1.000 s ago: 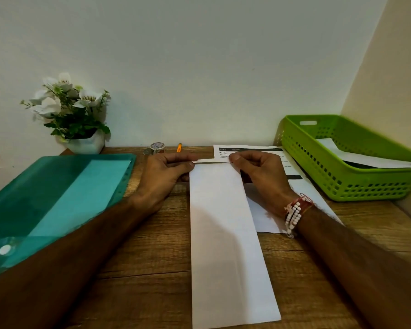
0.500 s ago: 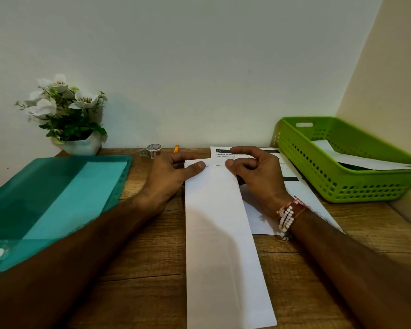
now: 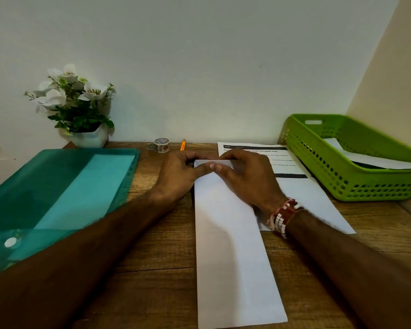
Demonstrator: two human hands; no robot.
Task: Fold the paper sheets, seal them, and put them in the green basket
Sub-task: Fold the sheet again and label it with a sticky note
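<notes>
A long white folded paper sheet point(image 3: 233, 252) lies lengthwise on the wooden table in front of me. My left hand point(image 3: 179, 173) and my right hand point(image 3: 247, 176) both grip its far end, thumbs meeting on top and fingers curled over the far edge. Under my right hand lies a printed sheet point(image 3: 304, 193) with black bars. The green basket point(image 3: 351, 176) stands at the right against the wall and holds a folded white paper point(image 3: 365, 160). A roll of tape point(image 3: 161, 145) sits by the back wall.
A teal plastic folder point(image 3: 57, 198) covers the table's left side. A white pot of flowers point(image 3: 88, 136) stands at the back left. An orange pen point(image 3: 182, 145) lies beside the tape. Walls close the back and right.
My two thumbs have moved together to the middle of the paper's far end. The far edge now looks slightly turned over beneath my fingers.
</notes>
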